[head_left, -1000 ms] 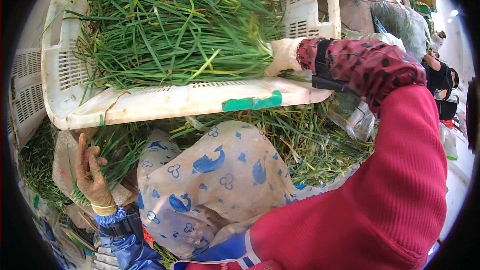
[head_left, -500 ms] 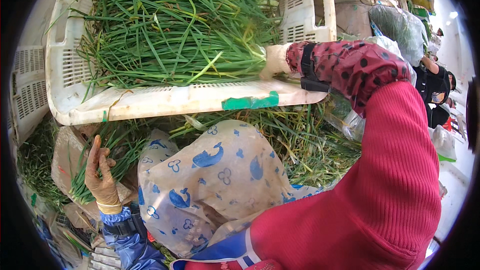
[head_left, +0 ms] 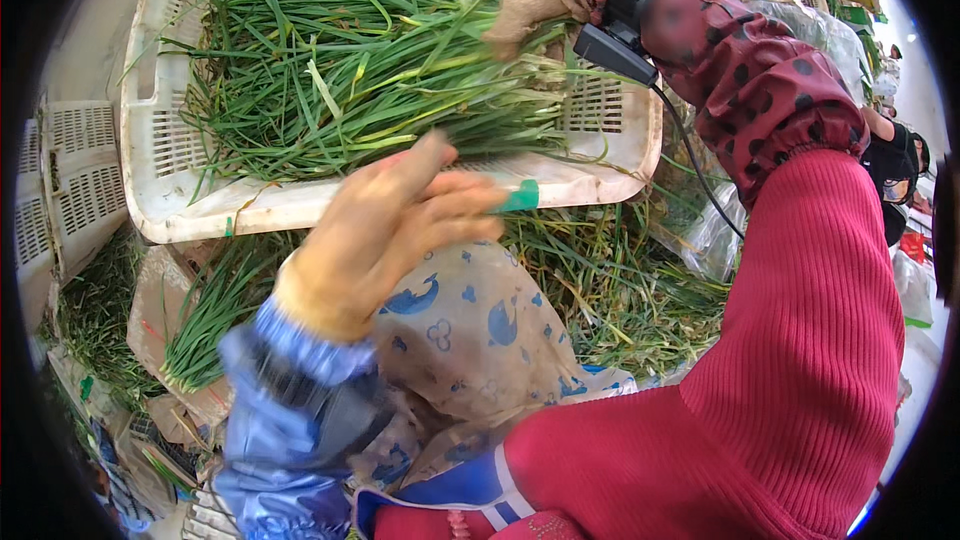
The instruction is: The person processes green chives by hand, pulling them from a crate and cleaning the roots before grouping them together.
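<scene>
A heap of long, flat green chives point(head_left: 370, 70) with pale stalk ends lies in a white slotted plastic crate point(head_left: 270, 212). In a cream knitted glove, my right hand point(head_left: 545, 0) is at the crate's far right, its fingers bent down together around chive stalks. The fingertips are partly lost among the leaves. My left hand point(head_left: 385, 230), wearing a tan glove and smeared by motion, hangs over the crate's near rim with fingers stretched out and nothing in them. A smaller bunch of chives point(head_left: 215, 325) rests on a board point(head_left: 160, 310) at lower left.
A whale-print plastic apron point(head_left: 470, 350) covers my lap. Loose chives and trimmings point(head_left: 635, 290) are heaped beyond it. More white crates point(head_left: 85, 165) stand at left. A cable point(head_left: 695, 145) hangs from my right wrist. Another person point(head_left: 895, 155) is at far right.
My left hand has left the small bunch at lower left and moved up and right to the crate. My right hand has shifted to the far side, and the chives near it have been stirred.
</scene>
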{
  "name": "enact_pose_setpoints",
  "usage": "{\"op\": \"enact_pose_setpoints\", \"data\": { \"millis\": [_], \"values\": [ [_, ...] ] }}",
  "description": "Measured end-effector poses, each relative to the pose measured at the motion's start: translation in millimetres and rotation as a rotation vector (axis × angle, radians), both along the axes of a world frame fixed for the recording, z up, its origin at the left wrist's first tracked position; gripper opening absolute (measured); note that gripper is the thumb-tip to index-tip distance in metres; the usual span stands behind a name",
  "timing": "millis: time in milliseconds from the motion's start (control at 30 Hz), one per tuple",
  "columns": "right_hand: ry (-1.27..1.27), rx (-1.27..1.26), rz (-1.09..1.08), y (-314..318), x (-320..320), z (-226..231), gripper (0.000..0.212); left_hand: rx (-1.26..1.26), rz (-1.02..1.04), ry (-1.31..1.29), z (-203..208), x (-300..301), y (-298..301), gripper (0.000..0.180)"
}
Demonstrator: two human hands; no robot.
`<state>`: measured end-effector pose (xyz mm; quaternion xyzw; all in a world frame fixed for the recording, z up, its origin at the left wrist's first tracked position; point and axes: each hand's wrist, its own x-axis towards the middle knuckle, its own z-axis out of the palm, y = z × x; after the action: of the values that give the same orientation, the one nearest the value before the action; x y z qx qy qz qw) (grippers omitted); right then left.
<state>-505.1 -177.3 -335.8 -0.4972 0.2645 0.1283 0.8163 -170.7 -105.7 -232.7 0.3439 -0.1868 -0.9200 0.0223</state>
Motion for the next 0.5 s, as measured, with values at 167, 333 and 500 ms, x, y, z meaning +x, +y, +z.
{"op": "enact_pose_setpoints", "data": {
  "millis": [167, 333, 500],
  "values": [
    [0.026, -0.323, -0.165, 1.6, 6.2, 14.1, 0.021, 0.611, 0.357, -0.207, -71.3, -75.3, 18.7, 0.079],
    [-0.035, -0.444, 0.037, 11.3, 79.1, 100.5, 0.047, 0.542, 0.693, 0.085, -146.4, -105.4, 18.7, 0.088],
    [0.843, -1.084, 0.545, 28.0, 115.9, 119.1, 0.052, 0.469, 0.854, 0.187, -131.6, -103.7, 28.7, 0.078]
  ]
}}
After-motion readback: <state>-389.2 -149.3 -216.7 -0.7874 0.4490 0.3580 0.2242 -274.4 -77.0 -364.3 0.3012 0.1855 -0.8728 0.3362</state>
